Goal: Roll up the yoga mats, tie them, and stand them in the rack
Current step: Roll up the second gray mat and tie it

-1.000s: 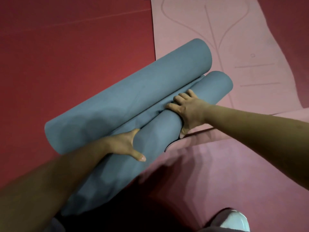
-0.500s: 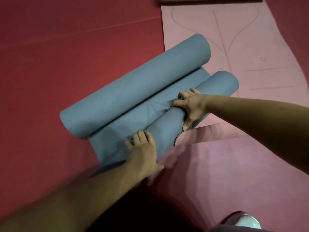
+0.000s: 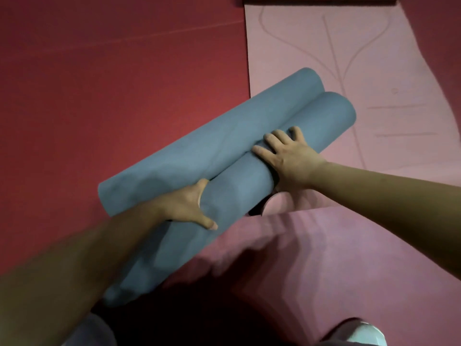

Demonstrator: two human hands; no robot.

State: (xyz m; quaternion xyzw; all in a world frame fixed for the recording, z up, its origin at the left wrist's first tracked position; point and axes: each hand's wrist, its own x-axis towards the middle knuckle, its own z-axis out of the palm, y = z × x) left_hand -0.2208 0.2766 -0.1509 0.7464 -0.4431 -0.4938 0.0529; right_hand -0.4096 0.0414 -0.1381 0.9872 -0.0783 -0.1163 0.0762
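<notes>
A blue-grey yoga mat lies diagonally on the red floor, curled into two rolls that touch side by side. My left hand grips the near roll low down, fingers tucked into the groove between the rolls and thumb spread over its top. My right hand presses flat on the same roll higher up, fingers pointing at the far roll. The near roll's lower end is hidden behind my left forearm.
A pink yoga mat with line markings lies unrolled at the upper right, partly under the blue mat. A darker pink mat surface spreads at the lower right. A white shoe tip shows at the bottom edge. Red floor fills the left.
The flat strip between the two rolls has closed up, and the near roll now lies against the far one. My left hand moved up along the roll with its fingers into the groove.
</notes>
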